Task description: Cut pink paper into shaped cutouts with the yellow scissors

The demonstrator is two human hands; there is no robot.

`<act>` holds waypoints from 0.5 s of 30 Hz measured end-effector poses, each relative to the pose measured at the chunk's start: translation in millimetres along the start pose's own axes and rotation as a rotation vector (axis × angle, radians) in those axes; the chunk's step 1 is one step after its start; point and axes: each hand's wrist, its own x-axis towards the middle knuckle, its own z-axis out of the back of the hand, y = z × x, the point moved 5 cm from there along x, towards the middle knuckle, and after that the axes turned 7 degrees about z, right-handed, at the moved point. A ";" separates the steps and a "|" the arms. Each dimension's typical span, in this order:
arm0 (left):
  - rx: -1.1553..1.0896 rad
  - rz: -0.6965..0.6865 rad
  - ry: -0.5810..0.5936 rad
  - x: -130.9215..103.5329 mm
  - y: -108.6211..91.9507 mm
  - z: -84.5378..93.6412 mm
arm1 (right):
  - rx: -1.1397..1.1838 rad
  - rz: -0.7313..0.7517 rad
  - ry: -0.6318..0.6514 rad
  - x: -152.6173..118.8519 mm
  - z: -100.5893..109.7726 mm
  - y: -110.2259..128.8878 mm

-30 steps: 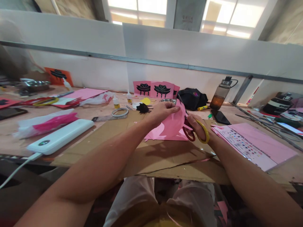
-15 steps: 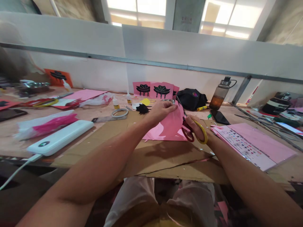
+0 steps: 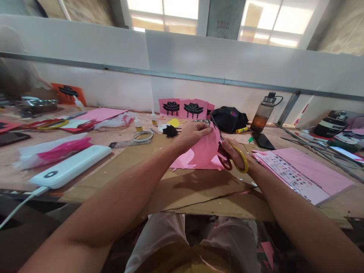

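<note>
My left hand (image 3: 196,133) pinches the upper edge of a sheet of pink paper (image 3: 205,149), which stands up off the work surface. Closed around a pair of scissors (image 3: 242,161) with one yellow and one red handle loop is my right hand (image 3: 232,151). The scissor blades point up and away, along the right edge of the paper; how far apart they are I cannot make out. More pink paper (image 3: 184,159) lies under the held sheet, on brown cardboard (image 3: 182,189).
Behind my hands are pink cards with black pavilion shapes (image 3: 193,109), a black cap (image 3: 229,119) and a bottle (image 3: 262,113). A phone (image 3: 263,140) and a printed sheet pack (image 3: 301,174) lie right. Left are glue bottles (image 3: 138,123), a tape ring (image 3: 143,136) and a white power bank (image 3: 71,167).
Hardly anything differs. The whole view has shifted very slightly, while both hands keep their hold on the paper and the scissors.
</note>
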 end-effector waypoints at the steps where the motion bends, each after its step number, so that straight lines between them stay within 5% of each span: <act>1: 0.006 -0.001 0.000 0.0 0.0 0.1 | 0.002 -0.005 0.012 -0.2 -0.9 1.0; 15: -0.010 0.023 0.006 -2.7 -2.6 0.7 | 0.191 -0.073 0.016 -2.3 -6.4 -4.0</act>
